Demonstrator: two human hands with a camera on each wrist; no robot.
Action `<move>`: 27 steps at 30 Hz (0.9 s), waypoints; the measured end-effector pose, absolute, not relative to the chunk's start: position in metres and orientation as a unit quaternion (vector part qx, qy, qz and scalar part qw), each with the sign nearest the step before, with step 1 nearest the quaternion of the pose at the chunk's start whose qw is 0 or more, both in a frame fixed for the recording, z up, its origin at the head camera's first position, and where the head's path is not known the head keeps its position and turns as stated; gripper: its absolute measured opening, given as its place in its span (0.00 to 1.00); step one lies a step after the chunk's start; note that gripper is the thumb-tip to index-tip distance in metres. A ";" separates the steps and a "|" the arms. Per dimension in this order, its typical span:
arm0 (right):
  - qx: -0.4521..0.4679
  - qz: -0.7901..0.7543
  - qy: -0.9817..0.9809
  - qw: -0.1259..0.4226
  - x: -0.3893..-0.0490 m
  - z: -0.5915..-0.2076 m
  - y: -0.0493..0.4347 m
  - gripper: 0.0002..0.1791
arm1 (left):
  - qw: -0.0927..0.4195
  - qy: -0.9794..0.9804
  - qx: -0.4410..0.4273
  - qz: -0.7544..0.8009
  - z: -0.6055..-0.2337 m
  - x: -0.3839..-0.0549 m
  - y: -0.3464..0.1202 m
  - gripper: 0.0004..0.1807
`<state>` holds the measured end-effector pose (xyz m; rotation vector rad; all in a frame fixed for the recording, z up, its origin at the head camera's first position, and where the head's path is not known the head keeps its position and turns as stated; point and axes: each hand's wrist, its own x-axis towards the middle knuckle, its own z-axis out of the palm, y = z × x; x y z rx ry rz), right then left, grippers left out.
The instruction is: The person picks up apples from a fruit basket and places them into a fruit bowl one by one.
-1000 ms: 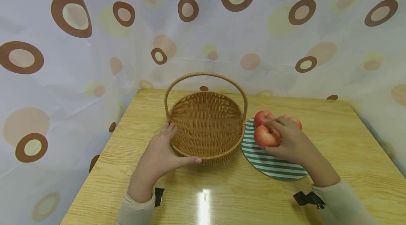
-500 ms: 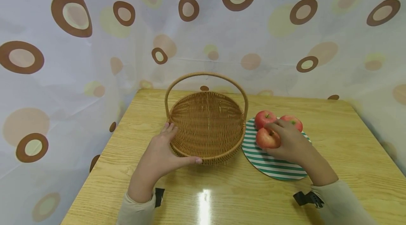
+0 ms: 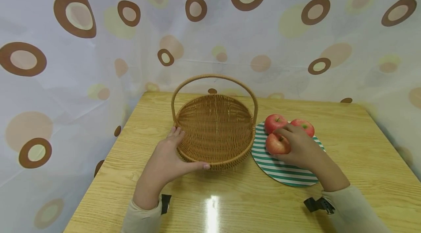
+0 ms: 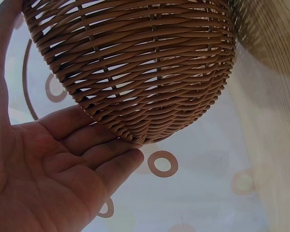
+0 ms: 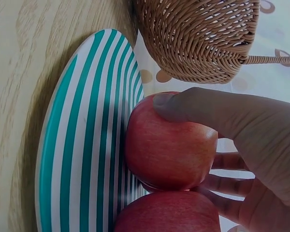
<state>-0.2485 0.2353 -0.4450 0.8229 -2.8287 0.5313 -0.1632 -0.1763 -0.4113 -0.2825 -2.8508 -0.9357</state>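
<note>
A wicker basket (image 3: 215,134) with a tall arched handle stands mid-table, nothing visible inside. My left hand (image 3: 164,163) touches its near left side, thumb along the front rim and fingertips at the left rim. The left wrist view shows those fingers (image 4: 106,159) nearly straight against the weave. On a round green-and-white striped board (image 3: 279,172), three red apples sit close together. My right hand (image 3: 300,149) pinches the front apple (image 3: 277,144), thumb on one side and fingers behind. Behind it lie the back left apple (image 3: 275,122) and the back right apple (image 3: 304,127).
The wooden table (image 3: 230,196) ends in front of a patterned curtain (image 3: 210,43), which also runs along both sides. The striped board lies close to the basket's right side. Black straps (image 3: 319,205) circle both wrists.
The right hand and the front apple have shifted slightly down and right, and more of the back right apple shows. The left hand and the basket have stayed put.
</note>
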 end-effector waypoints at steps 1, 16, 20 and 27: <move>0.273 0.176 -0.943 0.072 -0.248 -0.445 0.235 0.34 | 0.064 -0.944 -0.093 -0.310 -0.411 -0.163 -0.176 0.74; 0.275 0.145 -0.947 0.079 -0.243 -0.443 0.233 0.34 | 0.065 -0.944 -0.094 -0.311 -0.411 -0.161 -0.175 0.74; 0.279 0.142 -0.946 0.084 -0.243 -0.444 0.233 0.33 | 0.065 -0.946 -0.098 -0.303 -0.410 -0.161 -0.175 0.74; 0.288 0.136 -0.943 0.099 -0.242 -0.444 0.232 0.30 | 0.073 -0.945 -0.110 -0.301 -0.410 -0.161 -0.175 0.73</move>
